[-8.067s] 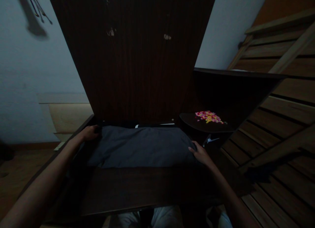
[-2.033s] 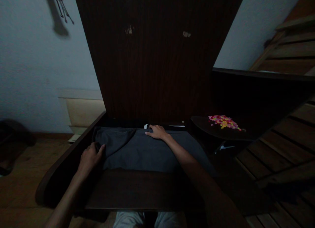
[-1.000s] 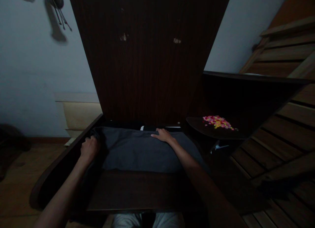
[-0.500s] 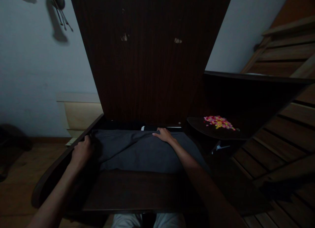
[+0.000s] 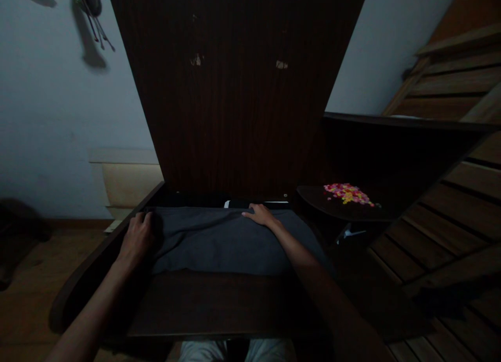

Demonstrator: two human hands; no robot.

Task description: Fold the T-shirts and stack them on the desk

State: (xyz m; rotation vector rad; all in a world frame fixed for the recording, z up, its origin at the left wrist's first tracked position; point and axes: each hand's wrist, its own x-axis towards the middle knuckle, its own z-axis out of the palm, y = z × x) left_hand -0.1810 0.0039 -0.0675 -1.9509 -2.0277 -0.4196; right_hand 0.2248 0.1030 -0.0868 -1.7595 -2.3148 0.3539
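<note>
A long strip of folded dark grey cloth (image 5: 227, 244) lies across the dark wooden desk, with a few creases toward its left end. At that left end is my left hand (image 5: 136, 239), its fingers curled down on the cloth's edge; the fingertips are hidden. My right hand (image 5: 261, 215) rests flat on the far edge of the cloth, right of its middle, with thumb and fingers apart. My right forearm crosses over the right part of the cloth.
A tall dark wooden panel (image 5: 238, 117) rises behind the desk (image 5: 227, 304). On a rounded shelf (image 5: 313, 197) at right lies a heap of small pink and yellow pieces (image 5: 348, 193). Wooden slats (image 5: 442, 210) stand farther right. A raised side board (image 5: 90, 268) edges the desk's left.
My left hand has shifted slightly right, drawing in over the cloth's left end, where the creases have changed. My right hand stays in nearly the same place.
</note>
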